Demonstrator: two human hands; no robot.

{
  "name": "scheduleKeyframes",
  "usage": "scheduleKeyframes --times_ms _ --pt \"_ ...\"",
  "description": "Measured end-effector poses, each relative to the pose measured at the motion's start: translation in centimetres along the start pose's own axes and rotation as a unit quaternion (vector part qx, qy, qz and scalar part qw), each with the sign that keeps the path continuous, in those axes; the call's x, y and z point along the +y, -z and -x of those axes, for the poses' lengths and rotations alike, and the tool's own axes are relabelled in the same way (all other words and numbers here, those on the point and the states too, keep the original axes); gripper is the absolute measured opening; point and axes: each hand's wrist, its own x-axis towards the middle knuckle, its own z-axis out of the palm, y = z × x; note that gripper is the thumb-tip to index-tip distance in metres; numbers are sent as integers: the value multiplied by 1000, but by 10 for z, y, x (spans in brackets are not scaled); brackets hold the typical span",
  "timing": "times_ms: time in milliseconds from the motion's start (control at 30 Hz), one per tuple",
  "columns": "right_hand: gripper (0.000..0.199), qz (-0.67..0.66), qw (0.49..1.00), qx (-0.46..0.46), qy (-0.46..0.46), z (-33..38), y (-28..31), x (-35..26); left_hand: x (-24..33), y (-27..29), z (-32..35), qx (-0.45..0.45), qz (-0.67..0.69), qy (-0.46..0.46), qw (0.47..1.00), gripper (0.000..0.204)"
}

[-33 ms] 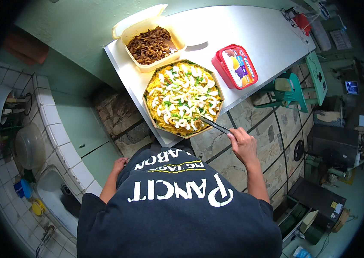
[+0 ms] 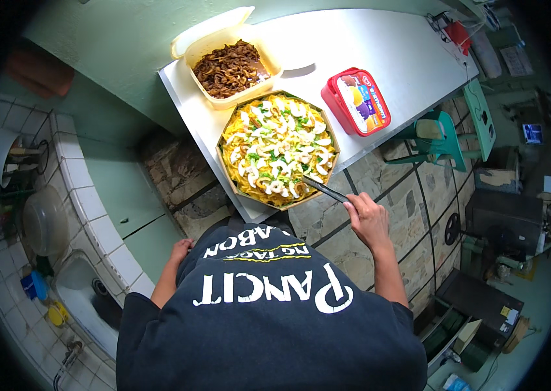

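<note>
One right hand (image 2: 368, 220) reaches forward, fingers closed around dark tongs (image 2: 325, 190) whose tips touch the noodle tray (image 2: 278, 150). Behind that tray sits one cream container (image 2: 230, 62); to its right, one red tub (image 2: 355, 101). Left hand (image 2: 180, 249) hangs at the hip, grip unclear.

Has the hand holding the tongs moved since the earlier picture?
No. The right hand with the tongs sits at the same spot by the noodle tray's near edge.
</note>
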Motion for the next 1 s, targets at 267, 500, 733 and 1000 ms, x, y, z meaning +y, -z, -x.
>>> scheduleKeyframes --times_ms 267,500,733,1000 --pt "15 -15 999 19 21 -18 5 5 -3 -3 -4 7 17 -7 1000 30" --pt "14 -47 995 75 48 -46 17 -23 4 -6 5 36 -5 -15 999 27" --pt "14 -145 953 89 252 -128 -69 -128 47 -11 31 28 -17 67 997 34" --pt "22 48 983 156 87 -275 -64 -96 -9 -16 49 69 76 78 992 33"
